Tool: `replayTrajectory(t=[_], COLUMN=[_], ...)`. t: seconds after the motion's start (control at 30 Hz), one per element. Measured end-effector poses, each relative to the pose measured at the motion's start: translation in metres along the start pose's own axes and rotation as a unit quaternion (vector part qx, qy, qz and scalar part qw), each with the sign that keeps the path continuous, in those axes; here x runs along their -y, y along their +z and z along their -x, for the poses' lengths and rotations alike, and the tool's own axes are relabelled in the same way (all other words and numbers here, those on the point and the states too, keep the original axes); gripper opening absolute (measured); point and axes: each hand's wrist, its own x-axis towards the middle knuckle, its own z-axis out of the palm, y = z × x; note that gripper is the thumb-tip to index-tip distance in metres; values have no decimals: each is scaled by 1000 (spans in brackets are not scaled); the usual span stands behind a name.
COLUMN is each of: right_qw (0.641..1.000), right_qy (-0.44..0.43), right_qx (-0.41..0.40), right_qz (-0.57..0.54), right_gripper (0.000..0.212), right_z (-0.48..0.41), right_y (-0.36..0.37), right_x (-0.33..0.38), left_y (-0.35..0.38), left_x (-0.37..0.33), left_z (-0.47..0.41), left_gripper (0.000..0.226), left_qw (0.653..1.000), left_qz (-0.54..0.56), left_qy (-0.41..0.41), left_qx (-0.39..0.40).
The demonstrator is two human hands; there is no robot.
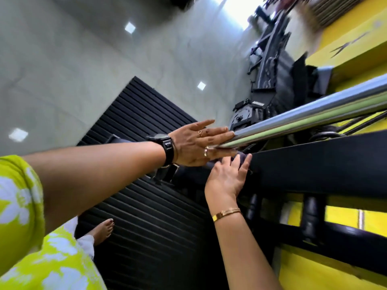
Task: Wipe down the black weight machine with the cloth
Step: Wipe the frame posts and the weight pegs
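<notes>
The black weight machine's flat beam runs across the right half of the tilted head view, with chrome guide rods just above it. My left hand, wearing a black watch and rings, lies flat with straight fingers against the near end of the rods. Just below, my right hand, with a gold bracelet on the wrist, presses a dark cloth against the beam's near end with spread fingers. Most of the cloth is hidden under both hands.
A black ribbed mat covers the floor beside the machine, and my bare foot stands on it. Yellow wall panels show behind black posts. More dark gym equipment stands farther off on the grey floor.
</notes>
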Motion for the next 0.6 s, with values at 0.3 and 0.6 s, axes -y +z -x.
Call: replayTrajectory(t=[0.3, 0.6], right_qw=[985, 905], right_qy=[88, 239], right_qx=[-140, -350], right_qz=[-51, -41], right_gripper=[45, 38], right_z=[87, 147], right_y=[-65, -134], right_x=[-86, -186], left_y=[-84, -218], left_x=[-12, -8], left_z=[-129, -303], left_gripper=[51, 57], left_qw=[988, 952], left_qz=[-27, 20], left_qy=[-75, -102], left_qx=[-130, -289])
